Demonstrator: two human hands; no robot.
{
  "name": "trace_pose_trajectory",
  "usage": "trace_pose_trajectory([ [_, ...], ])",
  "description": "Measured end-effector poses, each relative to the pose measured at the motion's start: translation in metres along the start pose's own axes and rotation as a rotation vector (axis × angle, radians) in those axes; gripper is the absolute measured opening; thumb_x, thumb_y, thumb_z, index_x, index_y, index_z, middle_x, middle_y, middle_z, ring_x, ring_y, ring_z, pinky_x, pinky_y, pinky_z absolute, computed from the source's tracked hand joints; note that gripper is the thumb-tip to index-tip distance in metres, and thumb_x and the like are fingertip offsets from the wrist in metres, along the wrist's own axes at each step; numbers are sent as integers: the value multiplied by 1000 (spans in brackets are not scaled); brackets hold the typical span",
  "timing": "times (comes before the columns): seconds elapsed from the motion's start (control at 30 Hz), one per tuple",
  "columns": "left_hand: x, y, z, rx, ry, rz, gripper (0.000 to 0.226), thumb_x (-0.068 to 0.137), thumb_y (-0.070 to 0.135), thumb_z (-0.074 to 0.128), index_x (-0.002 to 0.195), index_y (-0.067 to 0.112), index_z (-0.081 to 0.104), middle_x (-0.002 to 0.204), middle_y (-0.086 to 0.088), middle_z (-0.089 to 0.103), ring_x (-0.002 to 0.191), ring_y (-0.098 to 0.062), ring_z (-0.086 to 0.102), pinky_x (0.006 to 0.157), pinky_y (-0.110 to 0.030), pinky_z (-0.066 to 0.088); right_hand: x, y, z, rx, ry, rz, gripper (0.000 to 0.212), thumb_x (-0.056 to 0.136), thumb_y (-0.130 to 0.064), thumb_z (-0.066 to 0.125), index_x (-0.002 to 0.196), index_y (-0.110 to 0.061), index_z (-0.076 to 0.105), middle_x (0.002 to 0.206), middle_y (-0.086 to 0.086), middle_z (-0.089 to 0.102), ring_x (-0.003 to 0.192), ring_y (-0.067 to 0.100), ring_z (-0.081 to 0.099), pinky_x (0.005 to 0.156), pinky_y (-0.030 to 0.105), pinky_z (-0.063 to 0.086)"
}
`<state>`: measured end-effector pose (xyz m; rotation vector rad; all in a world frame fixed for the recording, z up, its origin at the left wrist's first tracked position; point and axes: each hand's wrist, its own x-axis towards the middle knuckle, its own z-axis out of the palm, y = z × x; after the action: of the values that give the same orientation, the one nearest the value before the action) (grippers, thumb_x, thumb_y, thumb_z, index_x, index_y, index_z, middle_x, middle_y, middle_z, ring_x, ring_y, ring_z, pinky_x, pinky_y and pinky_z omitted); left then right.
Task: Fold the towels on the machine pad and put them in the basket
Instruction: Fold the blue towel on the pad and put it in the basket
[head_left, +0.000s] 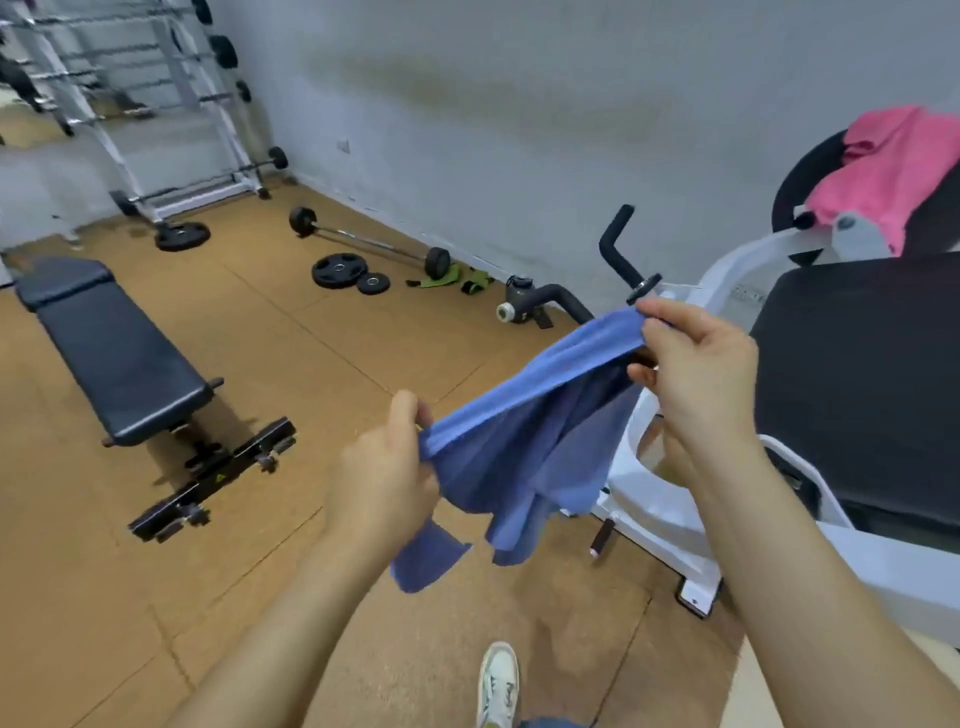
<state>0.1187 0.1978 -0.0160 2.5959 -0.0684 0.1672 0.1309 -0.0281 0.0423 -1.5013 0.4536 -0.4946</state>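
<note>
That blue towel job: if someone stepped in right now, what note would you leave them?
Left hand: pinching one end of the blue towel.
Right hand: pinching the other end; the towel hangs in the air between them, not yet folded.
Pink towel: draped unfolded over the upper pad of the white machine.
Basket: not in view.
Done: nothing folded that shows.
Left: fold the blue towel on the black pad, then the pink one, and put both in the basket.

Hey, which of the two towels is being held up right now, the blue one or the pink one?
The blue towel, stretched between the left hand and right hand. The pink towel lies untouched, draped over the machine's upper pad.
</note>
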Motion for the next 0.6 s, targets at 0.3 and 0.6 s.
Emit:
trace_pose_trajectory([
  [0.3, 170, 72, 2, -837, -631, 108, 24, 100, 21, 50, 100, 10, 72, 89, -10, 73, 74, -18, 65, 67, -28, 47, 133, 45, -5, -975, 37, -253, 15, 78, -37, 60, 87, -24, 59, 87, -7, 60, 81, 20, 54, 60, 31, 37],
  [0.6, 313, 165, 57, -565, -1186, 470, 39, 82, 9, 72, 119, 14, 61, 115, -4, 70, 105, -17, 67, 86, -28, 53, 216, 37, -69, -706, 378, -98, 39, 87, -23, 55, 62, 3, 43, 61, 14, 36, 59, 18, 31, 55, 31, 28],
])
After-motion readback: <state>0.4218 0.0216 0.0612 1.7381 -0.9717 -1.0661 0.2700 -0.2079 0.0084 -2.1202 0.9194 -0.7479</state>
